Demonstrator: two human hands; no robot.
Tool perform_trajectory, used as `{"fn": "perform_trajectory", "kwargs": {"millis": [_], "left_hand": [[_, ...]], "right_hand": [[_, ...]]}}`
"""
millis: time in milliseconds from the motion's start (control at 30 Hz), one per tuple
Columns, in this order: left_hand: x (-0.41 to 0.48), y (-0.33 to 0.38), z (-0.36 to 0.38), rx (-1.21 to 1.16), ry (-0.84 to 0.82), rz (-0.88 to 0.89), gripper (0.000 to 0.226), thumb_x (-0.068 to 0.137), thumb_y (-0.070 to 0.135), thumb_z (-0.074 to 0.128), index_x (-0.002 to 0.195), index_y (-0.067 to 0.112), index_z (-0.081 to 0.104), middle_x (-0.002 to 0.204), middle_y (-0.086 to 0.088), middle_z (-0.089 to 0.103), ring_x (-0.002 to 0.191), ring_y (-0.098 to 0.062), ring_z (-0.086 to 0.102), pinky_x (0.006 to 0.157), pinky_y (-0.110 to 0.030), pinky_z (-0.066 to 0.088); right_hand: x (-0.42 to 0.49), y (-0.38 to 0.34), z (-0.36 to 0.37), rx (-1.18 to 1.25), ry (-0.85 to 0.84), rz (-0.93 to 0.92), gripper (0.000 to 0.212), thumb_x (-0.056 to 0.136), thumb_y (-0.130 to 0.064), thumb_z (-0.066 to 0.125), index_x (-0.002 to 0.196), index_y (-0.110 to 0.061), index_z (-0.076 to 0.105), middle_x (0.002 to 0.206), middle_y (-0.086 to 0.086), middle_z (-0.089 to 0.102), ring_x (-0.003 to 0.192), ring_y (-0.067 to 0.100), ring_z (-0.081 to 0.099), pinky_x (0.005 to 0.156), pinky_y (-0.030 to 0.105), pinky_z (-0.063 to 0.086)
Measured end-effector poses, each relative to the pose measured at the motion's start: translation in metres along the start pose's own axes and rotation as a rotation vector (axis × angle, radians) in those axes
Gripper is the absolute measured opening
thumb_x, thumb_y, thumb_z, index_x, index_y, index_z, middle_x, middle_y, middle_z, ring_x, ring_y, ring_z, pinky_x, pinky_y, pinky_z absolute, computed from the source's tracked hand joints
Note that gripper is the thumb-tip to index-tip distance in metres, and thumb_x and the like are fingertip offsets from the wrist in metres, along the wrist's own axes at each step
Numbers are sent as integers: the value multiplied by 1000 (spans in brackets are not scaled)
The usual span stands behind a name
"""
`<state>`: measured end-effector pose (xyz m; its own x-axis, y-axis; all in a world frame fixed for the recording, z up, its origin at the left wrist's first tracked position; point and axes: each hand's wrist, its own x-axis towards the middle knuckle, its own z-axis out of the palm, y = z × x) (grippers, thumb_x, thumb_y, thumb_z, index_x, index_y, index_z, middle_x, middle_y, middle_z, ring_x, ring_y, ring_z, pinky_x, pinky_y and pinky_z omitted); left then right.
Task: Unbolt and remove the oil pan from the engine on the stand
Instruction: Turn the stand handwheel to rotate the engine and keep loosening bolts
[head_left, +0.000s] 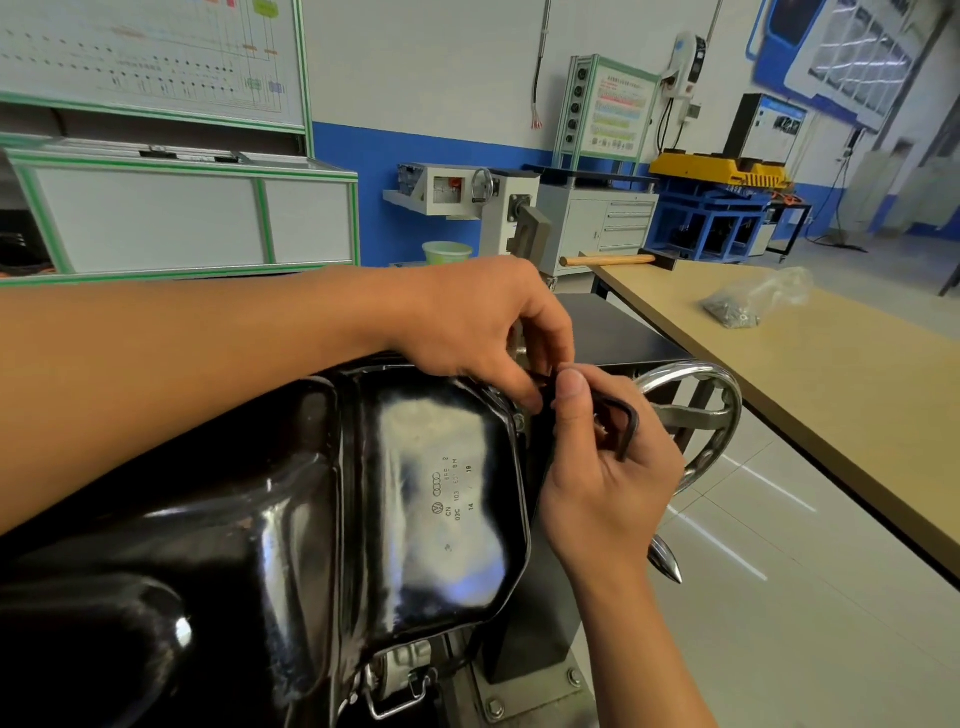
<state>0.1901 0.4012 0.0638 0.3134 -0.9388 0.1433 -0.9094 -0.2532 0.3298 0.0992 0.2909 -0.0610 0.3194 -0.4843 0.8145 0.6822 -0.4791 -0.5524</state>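
Oil pan (426, 493) fills the lower left of the frame, glossy black, stamped side up and seated on the engine. At its upper right corner both hands meet. The right hand (602, 467) comes up from the bottom edge, thumb and fingers wrapped round a black L-shaped hex key (626, 421) with the bend sticking out to the right. The left hand (478, 322) reaches across from the left edge, fingers curled down onto the key's other end, right at the pan's rim; the bolt underneath is hidden by the fingertips.

Just behind the right hand sits the stand's chrome handwheel (722, 410). Further right runs a tan table (857, 374) carrying a clear plastic bag (748, 304) of small hardware, and at its far end a wooden-handled hammer (608, 260). Beyond, a green bowl (447, 253) stands at centre, with a white green-trimmed cabinet (156, 218) at upper left.
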Motion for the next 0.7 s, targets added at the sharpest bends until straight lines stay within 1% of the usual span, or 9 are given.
{"fn": "perform_trajectory", "kwargs": {"millis": [100,133,233,300,367,433,500,600,700], "left_hand": [[2,-5,5,190,-189,-13,19,85,27,77,103,25,74,78,16,66,75,-4,60,70,-11,42],[3,-6,6,242,-215,-9,13,88,28,74,100,25,74,75,15,63,72,-5,57,69,-13,42],[8,-8,5,329,-224,-20,9,91,25,68,95,22,76,71,6,66,67,-11,55,72,-30,49],[10,-6,3,340,-219,-46,11,90,25,69,97,24,77,69,5,68,64,-11,55,72,-31,51],[11,-5,3,329,-213,-63,12,89,24,70,97,26,78,68,10,68,63,-6,56,71,-26,51],[11,-6,5,304,-178,-75,13,88,19,70,97,25,78,63,21,65,63,6,57,63,-9,43],[8,-10,7,249,-112,-89,17,88,14,71,99,26,76,66,26,64,66,12,58,63,-2,39],[1,-17,3,92,22,-117,24,88,9,71,106,24,75,84,17,72,75,11,64,70,0,43],[0,-15,0,-41,140,-120,26,89,9,70,109,26,74,88,14,74,80,9,67,74,-5,49]], "right_hand": [[-2,2,3,47,24,83,17,96,-18,63,92,-33,70,77,-11,69,70,8,64,66,19,47],[-3,2,4,60,32,102,20,96,-16,64,91,-34,70,76,-11,69,70,6,64,66,18,47],[-5,4,5,77,21,115,19,96,-20,64,91,-37,72,76,-11,69,69,7,63,66,17,46],[-4,4,4,77,8,110,18,96,-23,63,92,-37,72,76,-11,68,69,9,63,66,18,46],[-4,4,1,67,6,111,18,96,-24,63,91,-38,73,75,-10,68,68,10,62,65,20,46],[-3,1,-3,71,37,150,15,94,-27,64,89,-38,74,74,-6,69,67,14,62,64,26,48],[1,-2,-7,96,113,218,10,91,-33,64,85,-33,73,72,-3,68,66,17,61,62,31,48],[14,-5,-22,157,255,287,23,95,-34,58,77,-27,70,62,-6,63,57,11,57,53,22,46],[26,-6,-49,200,342,376,40,99,-34,47,65,-30,67,58,-7,58,51,7,53,47,20,43]]}}
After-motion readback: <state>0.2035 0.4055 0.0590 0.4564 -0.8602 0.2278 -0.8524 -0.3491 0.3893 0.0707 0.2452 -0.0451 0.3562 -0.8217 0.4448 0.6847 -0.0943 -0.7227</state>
